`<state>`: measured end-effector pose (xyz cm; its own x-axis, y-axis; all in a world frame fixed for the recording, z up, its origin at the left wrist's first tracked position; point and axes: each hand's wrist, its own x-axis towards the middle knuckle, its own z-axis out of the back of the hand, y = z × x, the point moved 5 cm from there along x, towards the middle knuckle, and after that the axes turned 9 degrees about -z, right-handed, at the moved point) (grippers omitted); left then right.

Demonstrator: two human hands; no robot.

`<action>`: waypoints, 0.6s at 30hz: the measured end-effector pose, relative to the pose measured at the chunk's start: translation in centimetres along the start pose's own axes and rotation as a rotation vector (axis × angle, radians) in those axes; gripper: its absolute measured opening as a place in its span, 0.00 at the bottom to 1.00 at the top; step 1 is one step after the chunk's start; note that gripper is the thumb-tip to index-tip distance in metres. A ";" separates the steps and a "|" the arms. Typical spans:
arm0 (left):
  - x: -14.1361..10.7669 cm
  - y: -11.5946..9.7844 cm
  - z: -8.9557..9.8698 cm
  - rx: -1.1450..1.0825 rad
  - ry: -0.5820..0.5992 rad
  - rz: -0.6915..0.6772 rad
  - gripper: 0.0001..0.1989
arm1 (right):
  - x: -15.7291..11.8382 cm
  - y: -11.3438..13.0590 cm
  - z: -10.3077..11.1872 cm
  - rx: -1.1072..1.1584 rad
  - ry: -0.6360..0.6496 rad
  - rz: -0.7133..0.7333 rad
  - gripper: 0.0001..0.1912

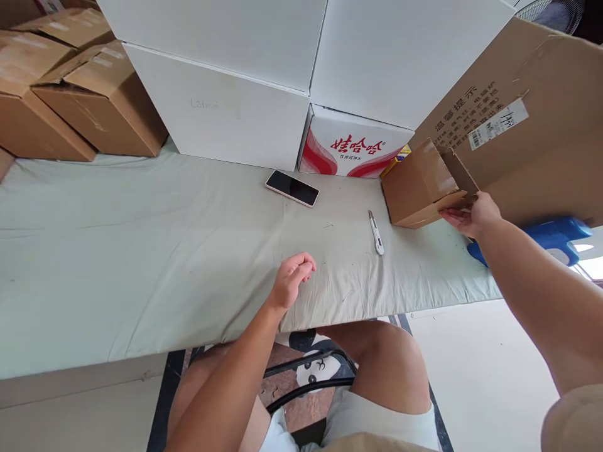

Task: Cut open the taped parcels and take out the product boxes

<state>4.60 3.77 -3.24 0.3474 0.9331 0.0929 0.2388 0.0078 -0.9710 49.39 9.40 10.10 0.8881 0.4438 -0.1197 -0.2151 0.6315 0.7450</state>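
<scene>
My right hand reaches out to the right and grips the near corner of a small open-topped cardboard box, fingers along its near side and thumb by the rim. The inside of the box is mostly hidden. My left hand rests over the front part of the cloth-covered table, its fingers curled in, with nothing visible in them. Between the hands lies a white utility knife. A phone with a dark screen lies farther back, face up.
Large white boxes wall off the table's back, beside a red-and-white carton. Brown cartons stand at the back left. A big cardboard panel and a blue plastic object are at the right. A yellow item shows behind the small box.
</scene>
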 end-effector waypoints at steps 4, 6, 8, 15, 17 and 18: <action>0.3 0.4 0.6 0.002 0.001 0.037 0.15 | 0.6 0.0 -1.1 0.269 0.036 -0.223 0.11; 0.4 0.6 0.9 -0.011 -0.020 0.034 0.15 | 0.6 0.2 -1.3 0.356 0.026 -0.257 0.13; 0.5 0.8 1.1 -0.034 -0.039 0.030 0.15 | 0.6 0.4 -1.6 0.420 0.028 -0.270 0.18; 0.5 1.4 0.4 -0.007 -0.026 0.067 0.16 | 0.4 1.3 -4.7 0.425 0.117 -0.175 0.22; 0.5 1.4 0.3 -0.005 -0.027 0.070 0.16 | 0.8 2.3 -6.1 0.336 0.132 -0.125 0.25; 0.6 1.4 0.2 -0.006 -0.027 0.070 0.16 | 1.0 2.9 -6.8 0.276 0.140 -0.099 0.26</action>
<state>4.93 4.38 -4.61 0.3389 0.9406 0.0186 0.2201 -0.0600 -0.9736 46.91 16.05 7.70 0.8307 0.4839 -0.2753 0.0047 0.4884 0.8726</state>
